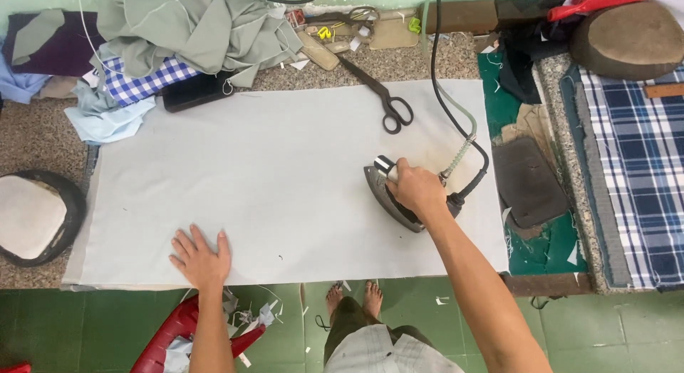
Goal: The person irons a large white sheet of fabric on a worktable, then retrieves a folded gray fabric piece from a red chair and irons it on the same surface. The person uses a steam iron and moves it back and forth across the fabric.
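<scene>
Green floor tiles fill the bottom of the frame, with the person's bare feet [353, 296] at lower centre and a red plastic stool [174, 337] holding fabric scraps at lower left.

Left hand [201, 257]: released, fingers spread, lying flat on the near edge of the pale grey cloth [285, 173] at lower left, grasping nothing.

Right hand [417, 189]: clenched over the handle of the iron [388, 195], right of centre. The iron's soleplate rests flat on the cloth. A dark cord and a pale hose [456, 116] run from its rear toward the top edge.

Handling judgement: the iron appears to be metal and heavy, rigid, presumably hot underneath; the handle on top is the only sound place to take hold. The cloth looks light, soft and prone to shifting, so a flat palm suits it.

Beyond the iron, large black scissors [381, 95] lie on the cloth's far edge. A dark pad [527, 180] sits on the counter [43, 131] at right. Heaped grey-green fabric [192, 24] and a blue checked piece [146, 81] occupy the upper left; plaid fabric [641, 166] lies at far right.
</scene>
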